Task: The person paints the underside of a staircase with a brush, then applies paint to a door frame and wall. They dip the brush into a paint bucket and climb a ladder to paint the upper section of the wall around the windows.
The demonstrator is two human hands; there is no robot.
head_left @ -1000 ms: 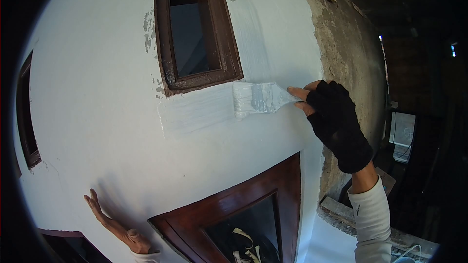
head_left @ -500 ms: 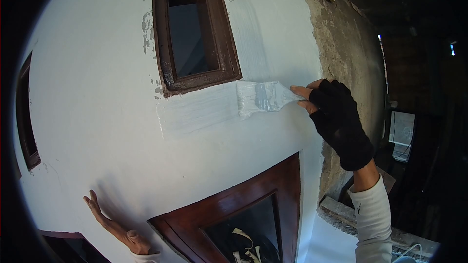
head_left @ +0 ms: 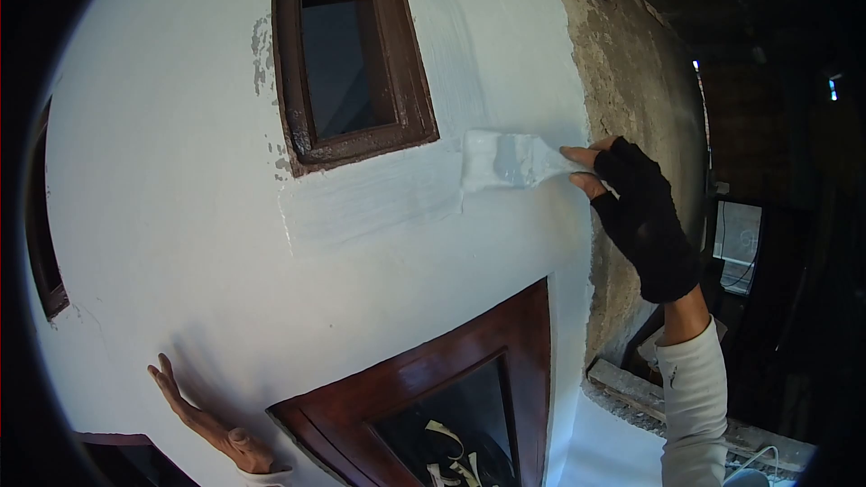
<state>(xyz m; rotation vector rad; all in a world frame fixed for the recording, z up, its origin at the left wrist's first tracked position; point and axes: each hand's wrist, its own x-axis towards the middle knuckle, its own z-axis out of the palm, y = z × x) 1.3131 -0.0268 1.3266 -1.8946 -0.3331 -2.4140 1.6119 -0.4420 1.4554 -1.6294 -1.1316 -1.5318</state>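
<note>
Big white wall (head_left: 180, 216) fills most of the view, with a dark wood window (head_left: 347, 59) up top and a second frame (head_left: 442, 379) down low. Right hand (head_left: 636, 212), in a black fingerless glove, pinches the brush (head_left: 505, 160) flat on the wall just right of the window's lower corner, wet streaks beside it. Left hand (head_left: 203, 419) lies spread flat on the wall, low left.
</note>
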